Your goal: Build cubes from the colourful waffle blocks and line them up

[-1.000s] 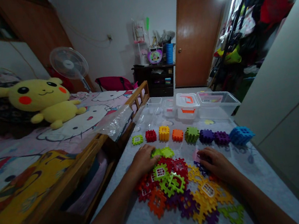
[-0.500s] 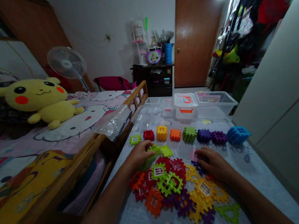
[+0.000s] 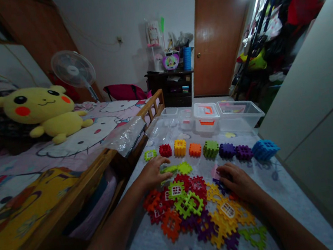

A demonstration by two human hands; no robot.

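My left hand is open beside two lime green toothed building pieces, thumb and fingers apart. One of these pieces lies right at its fingertips. On the other side, my right hand has its fingers curled round the edge of a small pink piece. Between and below the hands spreads a pile of interlocking pieces: red ones, orange ones, yellow ones, purple ones and green ones. Some have white window grids.
Behind the hands runs a row of colour-sorted stacks, from a red stack to a blue stack. Clear plastic boxes and a lidded box stand at the table's far end. A wooden bed rail borders the left.
My left hand has drawn back slightly left and its fingers have opened off the lime green piece, which now lies on the table. My right hand stays in place.
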